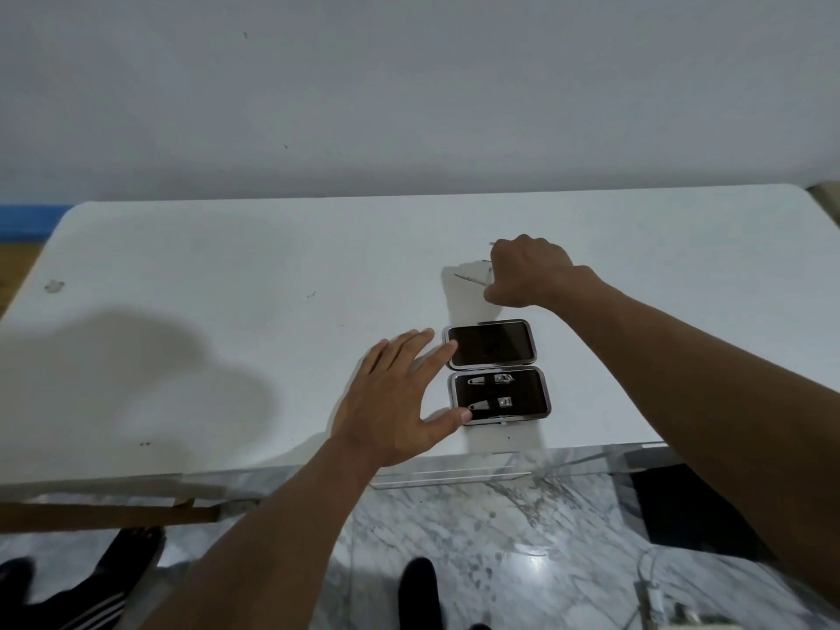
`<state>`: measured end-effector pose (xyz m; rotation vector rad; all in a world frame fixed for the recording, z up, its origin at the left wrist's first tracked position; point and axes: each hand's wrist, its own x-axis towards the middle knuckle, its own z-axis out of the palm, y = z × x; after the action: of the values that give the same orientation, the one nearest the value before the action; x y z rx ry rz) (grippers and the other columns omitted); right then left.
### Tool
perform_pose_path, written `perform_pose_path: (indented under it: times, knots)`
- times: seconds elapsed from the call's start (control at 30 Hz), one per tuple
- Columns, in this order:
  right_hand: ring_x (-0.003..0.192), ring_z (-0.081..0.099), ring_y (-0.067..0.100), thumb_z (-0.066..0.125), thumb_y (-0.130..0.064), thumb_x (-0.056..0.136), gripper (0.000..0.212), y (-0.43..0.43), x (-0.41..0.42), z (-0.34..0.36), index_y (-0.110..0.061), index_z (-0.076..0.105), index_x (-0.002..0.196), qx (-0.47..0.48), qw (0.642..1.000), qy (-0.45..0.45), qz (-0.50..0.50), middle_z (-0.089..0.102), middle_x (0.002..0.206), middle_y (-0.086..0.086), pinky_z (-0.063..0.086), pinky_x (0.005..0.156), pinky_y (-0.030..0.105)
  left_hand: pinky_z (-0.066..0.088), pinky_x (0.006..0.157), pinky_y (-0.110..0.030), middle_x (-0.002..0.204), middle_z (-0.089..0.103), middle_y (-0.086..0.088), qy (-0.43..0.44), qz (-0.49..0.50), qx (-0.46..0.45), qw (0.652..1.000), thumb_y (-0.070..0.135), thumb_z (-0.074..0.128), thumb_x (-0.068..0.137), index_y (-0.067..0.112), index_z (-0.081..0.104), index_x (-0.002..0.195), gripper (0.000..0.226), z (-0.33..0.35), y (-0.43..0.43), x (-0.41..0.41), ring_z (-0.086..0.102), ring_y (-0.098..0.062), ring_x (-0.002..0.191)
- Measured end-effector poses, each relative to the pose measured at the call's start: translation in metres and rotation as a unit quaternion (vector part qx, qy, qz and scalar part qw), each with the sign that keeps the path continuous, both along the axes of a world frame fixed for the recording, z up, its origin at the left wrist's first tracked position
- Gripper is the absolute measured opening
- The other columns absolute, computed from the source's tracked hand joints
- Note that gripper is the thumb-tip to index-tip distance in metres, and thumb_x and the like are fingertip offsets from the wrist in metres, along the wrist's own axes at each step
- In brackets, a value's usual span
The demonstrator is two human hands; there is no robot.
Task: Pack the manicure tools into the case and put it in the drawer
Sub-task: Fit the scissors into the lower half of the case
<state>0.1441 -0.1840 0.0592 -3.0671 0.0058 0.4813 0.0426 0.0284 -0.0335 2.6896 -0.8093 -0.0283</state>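
A small dark manicure case (497, 371) with a metal rim lies open flat on the white table (227, 284). Its far half, the lid (491, 344), holds nothing. Its near half holds two silver nail clippers (493, 380) (488, 406). My left hand (400, 397) rests spread at the case's left side, with a fingertip on the lid's rim and the thumb on the near half's rim. My right hand (529, 275) is beyond the case, its fingers closed down around thin metal tools (472, 278) lying on the table. The hand hides most of them.
The table's front edge runs just below the case. A clear acrylic drawer or shelf (454, 475) shows under the edge near the case. Below are a marble floor, dark shoes (420, 588) and a black object (682, 507) at the right.
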Motion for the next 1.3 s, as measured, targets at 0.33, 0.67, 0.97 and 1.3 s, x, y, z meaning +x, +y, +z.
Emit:
perform_pose_path:
  times: [0.33, 0.67, 0.97, 1.3]
  knots:
    - [0.052, 0.042, 0.023, 0.064, -0.017, 0.067, 0.027, -0.006, -0.012, 0.014, -0.01, 0.041, 0.055, 0.176, 0.979, 0.025, -0.096, 0.042, 0.055, 0.004, 0.032, 0.05, 0.025, 0.02, 0.12, -0.044, 0.158, 0.031, 0.002, -0.007, 0.002, -0.003, 1.0, 0.078, 0.035, 0.085, 0.034, 0.028, 0.152, 0.08, -0.002, 0.0, -0.001, 0.023, -0.017, 0.147]
    - [0.078, 0.067, 0.031, 0.06, -0.017, 0.071, 0.015, -0.021, -0.069, -0.004, -0.008, 0.07, 0.076, 0.099, 0.995, 0.0, -0.021, 0.072, 0.081, 0.011, 0.059, 0.072, 0.039, 0.021, 0.12, -0.043, 0.157, 0.033, 0.001, -0.021, -0.001, -0.004, 1.0, 0.078, 0.035, 0.085, 0.034, 0.03, 0.151, 0.08, -0.004, 0.0, -0.001, 0.025, -0.018, 0.146]
    - [0.078, 0.063, 0.035, 0.06, -0.022, 0.071, 0.018, -0.036, -0.124, -0.011, -0.012, 0.067, 0.084, 0.0, 0.996, -0.048, 0.073, 0.069, 0.087, 0.01, 0.051, 0.066, 0.033, 0.02, 0.12, -0.04, 0.157, 0.033, 0.002, -0.028, 0.001, -0.009, 1.0, 0.078, 0.035, 0.085, 0.036, 0.029, 0.151, 0.079, -0.009, 0.001, -0.001, 0.025, -0.016, 0.145]
    - [0.067, 0.049, 0.032, 0.056, -0.023, 0.078, 0.014, -0.041, -0.144, -0.006, -0.014, 0.047, 0.072, -0.066, 0.986, -0.075, 0.134, 0.056, 0.08, 0.008, 0.037, 0.06, 0.03, 0.024, 0.119, -0.041, 0.156, 0.035, 0.002, -0.035, 0.003, -0.016, 0.999, 0.08, 0.034, 0.083, 0.036, 0.031, 0.15, 0.08, -0.009, 0.001, -0.001, 0.028, -0.017, 0.144]
